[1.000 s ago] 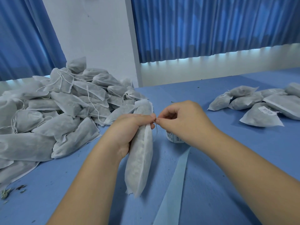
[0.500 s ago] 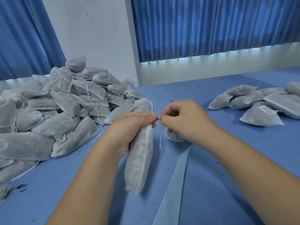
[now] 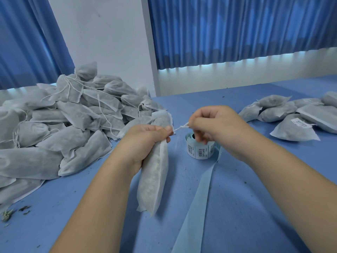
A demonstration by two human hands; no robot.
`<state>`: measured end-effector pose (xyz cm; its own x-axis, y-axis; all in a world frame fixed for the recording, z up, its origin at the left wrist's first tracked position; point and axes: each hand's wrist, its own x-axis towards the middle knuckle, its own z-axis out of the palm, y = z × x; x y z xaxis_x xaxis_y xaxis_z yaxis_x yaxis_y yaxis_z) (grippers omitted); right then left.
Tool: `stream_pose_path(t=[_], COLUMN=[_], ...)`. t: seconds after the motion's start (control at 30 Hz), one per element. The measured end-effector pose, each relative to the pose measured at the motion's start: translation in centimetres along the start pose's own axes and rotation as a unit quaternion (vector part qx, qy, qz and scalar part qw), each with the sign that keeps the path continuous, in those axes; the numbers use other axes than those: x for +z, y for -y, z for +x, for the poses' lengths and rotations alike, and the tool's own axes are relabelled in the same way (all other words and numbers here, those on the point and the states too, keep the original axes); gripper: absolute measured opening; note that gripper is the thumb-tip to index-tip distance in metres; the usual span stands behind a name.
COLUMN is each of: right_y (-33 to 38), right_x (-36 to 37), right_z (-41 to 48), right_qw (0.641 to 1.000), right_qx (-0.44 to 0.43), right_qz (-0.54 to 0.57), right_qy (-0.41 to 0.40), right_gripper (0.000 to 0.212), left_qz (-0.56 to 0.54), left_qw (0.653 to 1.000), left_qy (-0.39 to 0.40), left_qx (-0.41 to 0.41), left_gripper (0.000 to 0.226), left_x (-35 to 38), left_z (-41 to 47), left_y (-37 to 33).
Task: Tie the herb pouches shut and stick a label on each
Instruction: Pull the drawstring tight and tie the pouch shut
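My left hand (image 3: 145,141) grips the neck of a white herb pouch (image 3: 155,179), which hangs upright above the blue table (image 3: 255,207). A short white drawstring (image 3: 180,127) runs taut from the pouch's neck to my right hand (image 3: 213,125), which pinches its end. A roll of barcode labels (image 3: 199,149) stands on the table just below my right hand, partly hidden by it. Its pale backing strip (image 3: 200,194) trails toward me.
A big heap of white pouches with loose strings (image 3: 60,121) fills the left of the table. Several labelled pouches (image 3: 295,123) lie at the right. Herb crumbs (image 3: 11,212) lie at the near left edge. Blue curtains and a white wall stand behind.
My right hand has drawn away to the right, pulling the drawstring taut; the gap between my hands has widened and the label roll now shows more.
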<state>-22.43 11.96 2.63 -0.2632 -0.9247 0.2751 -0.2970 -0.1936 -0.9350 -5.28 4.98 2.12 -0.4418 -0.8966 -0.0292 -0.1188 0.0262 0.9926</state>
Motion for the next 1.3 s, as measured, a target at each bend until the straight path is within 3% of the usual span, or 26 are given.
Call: stream_pose_path(t=[0.1,0.2,0.37,0.6,0.83,0.97,1.1,1.2,1.3], right_y=[0.2,0.4,0.6,0.8,0.7,0.8,0.6,-0.2,-1.0], right_x=[-0.2,0.5,1.5,0.1,0.2,-0.5,-0.8,-1.1,-1.7], right_z=[0.0,-0.2,-0.4,-0.1,-0.7,-0.3,0.0,0.6,1.1], right_qw=[0.984,0.942,0.871,0.871,0.876,0.884,0.897,0.926,0.945], right_qx=[0.012,0.029,0.077,0.215,0.176,0.25,0.246,0.214,0.178], right_qz=[0.175,0.326,0.474,0.408,0.397,0.336,0.334,0.309,0.266], right_qy=[0.031,0.074,0.105,0.169,0.211,0.206,0.151,0.041,-0.066], right_gripper=[0.016,0.013,0.008,0.007,0.02,0.029,0.03,0.033,0.025], left_qz=[0.026,0.051,0.061,0.158,0.196,0.197,0.219,0.237,0.307], left_qw=[1.0,0.998,0.996,0.975,0.968,0.963,0.959,0.964,0.947], left_qy=[-0.004,0.014,0.026,-0.091,-0.081,-0.11,-0.095,-0.017,0.07], left_qx=[0.011,0.036,0.061,0.126,0.131,0.147,0.155,0.12,0.061], left_gripper=[0.029,0.038,0.038,0.027,0.025,0.026,0.024,0.024,0.03], left_x=[0.0,0.3,0.6,0.0,0.2,-0.2,0.2,-0.2,-0.8], left_z=[0.0,-0.1,-0.1,0.1,0.4,0.8,1.0,1.0,1.1], left_y=[0.1,0.0,-0.2,0.0,0.4,0.5,0.9,1.6,2.3])
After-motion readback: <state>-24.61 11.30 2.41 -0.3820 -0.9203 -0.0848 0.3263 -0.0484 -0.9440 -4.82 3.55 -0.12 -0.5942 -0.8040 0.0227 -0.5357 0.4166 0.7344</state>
